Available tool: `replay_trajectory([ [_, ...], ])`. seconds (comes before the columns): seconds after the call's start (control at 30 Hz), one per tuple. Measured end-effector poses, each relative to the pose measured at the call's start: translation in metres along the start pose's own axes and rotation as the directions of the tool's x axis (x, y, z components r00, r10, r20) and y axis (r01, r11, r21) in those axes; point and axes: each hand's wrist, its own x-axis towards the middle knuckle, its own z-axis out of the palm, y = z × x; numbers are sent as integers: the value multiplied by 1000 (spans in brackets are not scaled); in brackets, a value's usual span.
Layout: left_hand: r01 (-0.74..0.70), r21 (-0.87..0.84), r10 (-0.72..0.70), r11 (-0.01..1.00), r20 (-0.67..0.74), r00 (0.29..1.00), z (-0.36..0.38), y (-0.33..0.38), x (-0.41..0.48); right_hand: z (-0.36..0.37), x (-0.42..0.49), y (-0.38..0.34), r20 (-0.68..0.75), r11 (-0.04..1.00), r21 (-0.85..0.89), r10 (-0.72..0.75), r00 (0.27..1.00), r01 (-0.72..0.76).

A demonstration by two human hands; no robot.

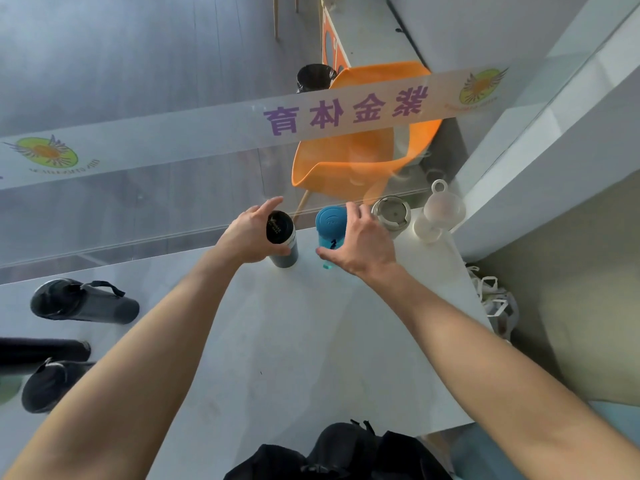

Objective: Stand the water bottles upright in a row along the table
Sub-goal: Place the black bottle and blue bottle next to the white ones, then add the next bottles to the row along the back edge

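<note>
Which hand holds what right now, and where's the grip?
Left hand grips the black-lidded bottle by its upper body; right hand grips the blue bottle just below its lid.

Four bottles (360,223) stand in a row along the table's (294,341) far edge; three more (83,303) lie near left.

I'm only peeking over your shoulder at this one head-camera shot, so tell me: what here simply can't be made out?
- Blue bottle: its lower body, covered by the right hand.
- Black-lidded bottle: one side, hidden behind the left hand; its lid print is too small to read.
- Dark bottles at the left edge: cut off by the frame.
- Orange chair: blurred behind the glass panel's banner.
</note>
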Motion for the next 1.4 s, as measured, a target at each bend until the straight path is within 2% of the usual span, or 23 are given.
replay_trajectory([
  [0.07, 8, -20, -8, 1000, 4, 1000, -4, -7, -7, 0, -16, -2, -137, 999, 30, -40, 990, 44],
  [0.1, 4, -16, -4, 1000, 0, 1000, -6, -14, -11, 1, -23, -6, -154, 997, 44, -61, 986, 68],
  [0.13, -4, -6, 4, 1000, -6, 1000, -10, -22, -17, 1, -30, -12, -124, 994, 55, -88, 988, 96],
  [0.2, -2, 36, 3, 999, -11, 1000, -18, -41, -30, 5, -44, -29, 37, 987, 50, -158, 987, 156],
  [0.3, 39, 124, -36, 992, -28, 999, -30, -71, -57, 21, -60, -62, 249, 958, -20, -272, 930, 285],
  [0.47, 91, 217, -74, 972, -84, 994, -53, -126, -113, 50, -91, -134, 393, 882, -34, -421, 818, 470],
  [0.67, 186, 232, -143, 955, -190, 971, -75, -180, -181, 82, -129, -233, 349, 777, 78, -608, 713, 624],
  [0.77, 246, 193, -203, 950, -219, 954, -82, -195, -205, 94, -141, -269, 312, 756, 97, -640, 702, 647],
  [0.93, 255, 184, -204, 949, -257, 945, -86, -219, -238, 115, -152, -291, 358, 715, 20, -658, 663, 699],
  [1.07, 275, 201, -227, 940, -231, 946, -78, -237, -249, 117, -147, -284, 354, 740, 15, -633, 688, 673],
  [1.17, 288, 195, -251, 938, -194, 948, -73, -242, -249, 110, -126, -268, 343, 802, 28, -568, 748, 596],
  [1.27, 278, 189, -233, 942, -231, 945, -71, -243, -244, 100, -92, -250, 330, 869, 47, -480, 813, 493],
  [1.4, 249, 220, -194, 943, -241, 951, -76, -235, -235, 88, -45, -235, 305, 909, 75, -412, 859, 410],
])
